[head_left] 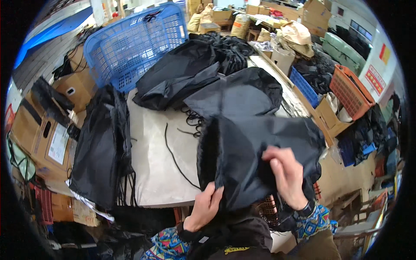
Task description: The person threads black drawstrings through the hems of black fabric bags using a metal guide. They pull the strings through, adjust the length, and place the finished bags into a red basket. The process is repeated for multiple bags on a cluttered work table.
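Observation:
A black fabric bag (255,160) lies at the table's front right, its mouth gaping toward the left. My left hand (206,206) pinches the near edge of that mouth between thumb and fingers. Over the bag's right half is my right hand (286,175), slightly blurred, its fingers loosely bent with the thumb apart and nothing in them. A black cord (170,149) curls across the pale tabletop (151,173) beside the bag. More black bags (247,93) lie heaped just behind. On the left, a stack of black bags (104,147) has cords hanging over the table's front edge.
A blue plastic crate (134,47) stands tilted at the back left. Cardboard boxes (45,143) crowd the left side. To the right are an orange crate (352,92), a blue crate (304,86) and a wooden chair (351,212). Sacks (240,26) fill the background.

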`<state>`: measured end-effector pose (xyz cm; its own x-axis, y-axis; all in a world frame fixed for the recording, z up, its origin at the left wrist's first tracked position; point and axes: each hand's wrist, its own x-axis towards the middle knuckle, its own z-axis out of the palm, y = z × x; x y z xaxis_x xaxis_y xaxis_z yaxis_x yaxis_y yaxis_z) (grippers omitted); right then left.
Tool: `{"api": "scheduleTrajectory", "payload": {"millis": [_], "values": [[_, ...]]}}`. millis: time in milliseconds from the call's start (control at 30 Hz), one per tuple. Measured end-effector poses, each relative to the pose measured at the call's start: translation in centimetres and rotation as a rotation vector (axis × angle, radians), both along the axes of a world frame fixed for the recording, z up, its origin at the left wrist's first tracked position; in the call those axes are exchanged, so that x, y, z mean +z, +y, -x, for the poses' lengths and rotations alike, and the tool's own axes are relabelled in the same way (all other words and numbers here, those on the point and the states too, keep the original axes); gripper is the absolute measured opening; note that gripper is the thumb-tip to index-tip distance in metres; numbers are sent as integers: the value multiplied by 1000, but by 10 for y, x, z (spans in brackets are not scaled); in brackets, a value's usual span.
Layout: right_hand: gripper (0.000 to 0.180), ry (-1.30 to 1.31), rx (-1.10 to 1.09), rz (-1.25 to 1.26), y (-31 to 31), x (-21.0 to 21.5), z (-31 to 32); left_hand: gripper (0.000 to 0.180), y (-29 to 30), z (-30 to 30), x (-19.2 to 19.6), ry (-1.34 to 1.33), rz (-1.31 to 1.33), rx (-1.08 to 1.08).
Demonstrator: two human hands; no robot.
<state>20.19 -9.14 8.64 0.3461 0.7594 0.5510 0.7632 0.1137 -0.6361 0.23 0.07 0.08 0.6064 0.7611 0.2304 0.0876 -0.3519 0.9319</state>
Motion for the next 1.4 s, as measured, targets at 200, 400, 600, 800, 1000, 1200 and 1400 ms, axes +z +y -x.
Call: {"api": "scheduleTrajectory", "payload": {"millis": [200,400,600,800,1000,1200,1400], "values": [[30,611,163,-186,13,14,-14,16,6,13,-1,186,-366,-148],[22,574,-233,-603,-32,32,-93,10,58,74,-32,528,-699,84],[31,677,-295,-915,-98,55,-128,55,73,82,8,616,-763,259],[35,375,-421,-898,-76,64,-85,59,90,-33,-24,351,-488,20],[28,-698,-684,-293,-129,44,-110,15,77,-4,5,107,-269,90],[24,146,-274,402,-134,2,-148,16,95,158,65,256,-616,521],[24,518,-741,42,-145,-75,-233,32,89,293,86,86,-691,1183]]}}
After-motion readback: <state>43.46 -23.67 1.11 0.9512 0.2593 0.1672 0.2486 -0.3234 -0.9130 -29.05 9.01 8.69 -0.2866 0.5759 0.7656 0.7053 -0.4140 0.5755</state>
